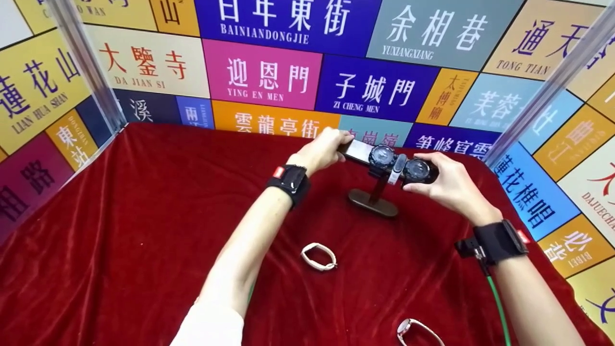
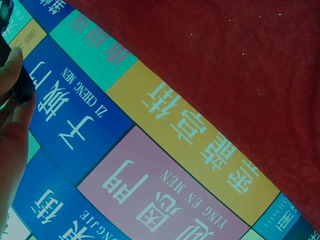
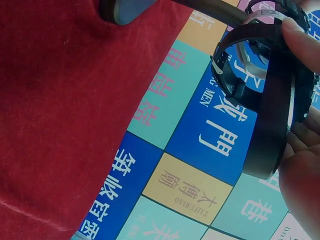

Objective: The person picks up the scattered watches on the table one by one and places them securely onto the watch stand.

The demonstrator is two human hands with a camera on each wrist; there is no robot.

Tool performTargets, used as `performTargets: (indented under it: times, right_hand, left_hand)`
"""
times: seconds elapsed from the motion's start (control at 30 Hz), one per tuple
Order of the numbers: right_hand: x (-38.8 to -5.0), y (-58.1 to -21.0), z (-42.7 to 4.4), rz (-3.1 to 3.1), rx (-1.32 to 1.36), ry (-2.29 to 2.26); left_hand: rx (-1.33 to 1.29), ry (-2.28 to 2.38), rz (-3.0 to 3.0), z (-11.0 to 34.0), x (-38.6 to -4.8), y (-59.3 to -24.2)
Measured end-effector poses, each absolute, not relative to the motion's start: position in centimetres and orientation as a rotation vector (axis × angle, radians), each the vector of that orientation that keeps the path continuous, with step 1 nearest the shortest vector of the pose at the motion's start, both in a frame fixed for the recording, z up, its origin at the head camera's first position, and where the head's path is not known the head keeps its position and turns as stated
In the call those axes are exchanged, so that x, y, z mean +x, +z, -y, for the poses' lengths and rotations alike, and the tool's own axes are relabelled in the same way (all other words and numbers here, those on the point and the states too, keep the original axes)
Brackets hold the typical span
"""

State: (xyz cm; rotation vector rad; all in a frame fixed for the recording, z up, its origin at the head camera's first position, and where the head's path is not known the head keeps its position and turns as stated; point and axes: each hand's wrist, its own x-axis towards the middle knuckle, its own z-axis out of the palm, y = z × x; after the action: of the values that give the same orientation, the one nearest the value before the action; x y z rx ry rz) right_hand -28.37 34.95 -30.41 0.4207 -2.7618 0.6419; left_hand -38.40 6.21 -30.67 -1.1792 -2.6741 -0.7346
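A T-shaped watch stand (image 1: 373, 203) stands at the back of the red cloth, its horizontal bar tilted down to the right. My left hand (image 1: 324, 149) grips the bar's left end; only its edge and the dark bar tip show in the left wrist view. Two black wristwatches hang on the bar, one in the middle (image 1: 383, 156) and one at the right (image 1: 417, 170). A slim grey-and-silver wristband (image 1: 397, 169) sits between them. My right hand (image 1: 447, 182) holds the right-hand watch between thumb and fingers, near the bar's end (image 3: 267, 150).
A pale wristwatch (image 1: 319, 257) lies on the red cloth (image 1: 158, 230) in front of the stand. Another light-strapped watch (image 1: 404, 327) lies at the near edge. A colourful lettered wall (image 1: 269, 72) rises close behind, with clear upright posts (image 1: 89, 62) at the corners.
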Motion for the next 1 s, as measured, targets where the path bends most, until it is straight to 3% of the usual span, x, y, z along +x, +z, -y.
performTargets:
  times: [0.6,1.0]
  right_hand:
    - [-28.5,-30.3,-34.3,2.795,0.393,0.681]
    - [-28.1,-30.3,-34.9,2.807,0.397,0.669]
  left_hand:
    - [-1.117,-0.806,2.735,-5.2,-37.7,-30.8]
    - [-1.087,-0.871,2.871,0.3,-35.1,-31.5]
